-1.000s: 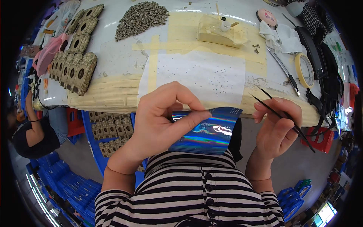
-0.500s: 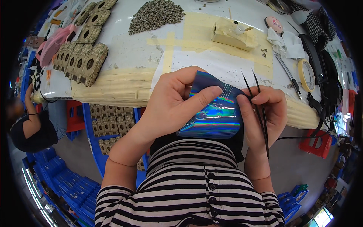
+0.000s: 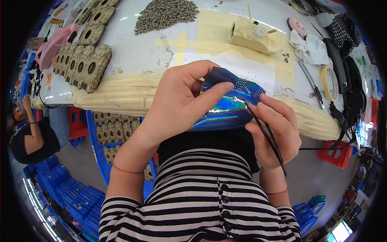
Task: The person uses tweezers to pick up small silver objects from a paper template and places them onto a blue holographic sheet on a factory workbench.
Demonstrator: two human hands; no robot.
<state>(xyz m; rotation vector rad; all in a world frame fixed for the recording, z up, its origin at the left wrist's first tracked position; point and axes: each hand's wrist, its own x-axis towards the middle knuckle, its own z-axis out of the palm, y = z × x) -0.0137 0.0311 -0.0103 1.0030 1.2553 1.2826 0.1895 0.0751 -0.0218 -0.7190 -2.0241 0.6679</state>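
My left hand [image 3: 189, 94] pinches a shiny blue holographic sheet [image 3: 229, 115] between thumb and fingers, holding it in front of my body at the table's edge. Rows of tiny pale dots run along the sheet's upper part. In my right hand [image 3: 278, 129] is a pair of dark tweezers [image 3: 268, 135], its tips over the sheet near the dots. The right fingertips sit close to the sheet's right corner; whether they touch it I cannot tell.
Camouflage-patterned cases [image 3: 82, 62] with round openings stand at the left, beside a pink mesh basket [image 3: 54, 46]. A heap of small metallic pieces [image 3: 167, 16] lies farther back. At right are a taped box [image 3: 254, 38], a tape roll [image 3: 329, 83] and a pen [image 3: 310, 82]. Another person [image 3: 34, 137] sits far left.
My right fingers have let go of the sheet's right edge and closed the tweezers, bringing their tips down onto the dotted area. The sheet's right corner now shows more dots.
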